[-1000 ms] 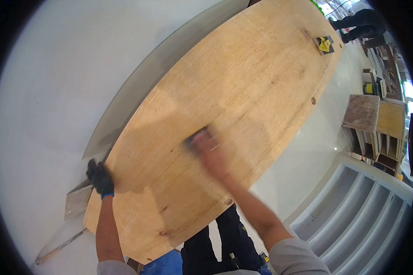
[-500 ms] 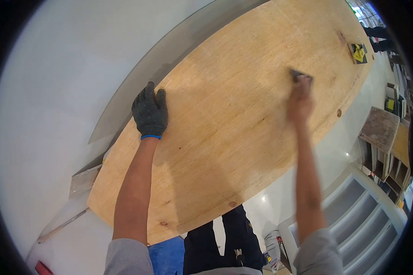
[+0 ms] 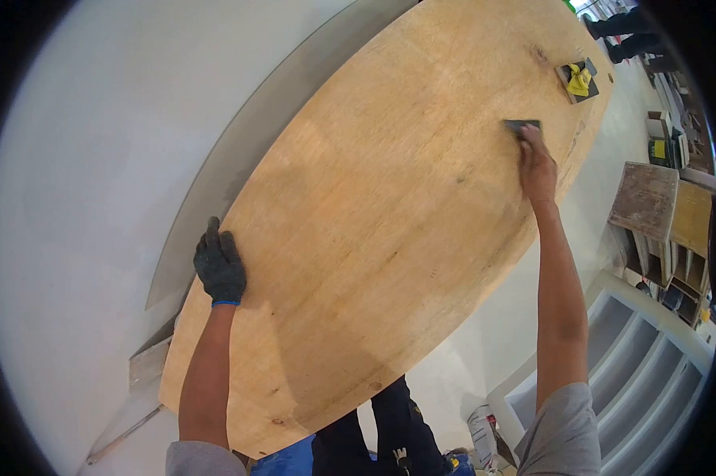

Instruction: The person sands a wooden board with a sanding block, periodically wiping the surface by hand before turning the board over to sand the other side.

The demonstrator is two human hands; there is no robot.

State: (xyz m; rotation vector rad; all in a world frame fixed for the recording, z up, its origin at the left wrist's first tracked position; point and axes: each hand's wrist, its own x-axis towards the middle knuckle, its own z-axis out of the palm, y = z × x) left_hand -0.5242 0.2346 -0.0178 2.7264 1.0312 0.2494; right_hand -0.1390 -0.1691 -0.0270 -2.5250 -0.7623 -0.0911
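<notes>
A large pale plywood board (image 3: 358, 214) lies flat in front of me, stretching from lower left to upper right. My left hand (image 3: 220, 268), in a dark grey knit glove with a blue cuff, rests on the board's left edge with its fingers laid out flat. Bare and reaching far across the surface, my right hand (image 3: 537, 163) grips a dark flat piece of sandpaper (image 3: 521, 125) pressed to the wood. Its fingers cover part of that piece. Beyond it, near the board's far right end, sits a dark square block (image 3: 585, 97) with a crumpled yellow cloth (image 3: 580, 79) on top.
A pale wall (image 3: 112, 159) runs along the left. At right stand a wooden cabinet (image 3: 645, 198) and a white slatted frame (image 3: 612, 373). Another person's dark-clad legs (image 3: 632, 33) show at upper right. Blue material (image 3: 286, 462) lies below the board.
My view has turned, shifting the board leftward in it. My right hand has moved over the wood with the sandpaper, closer to the yellow cloth. My left hand stays at the board's left edge.
</notes>
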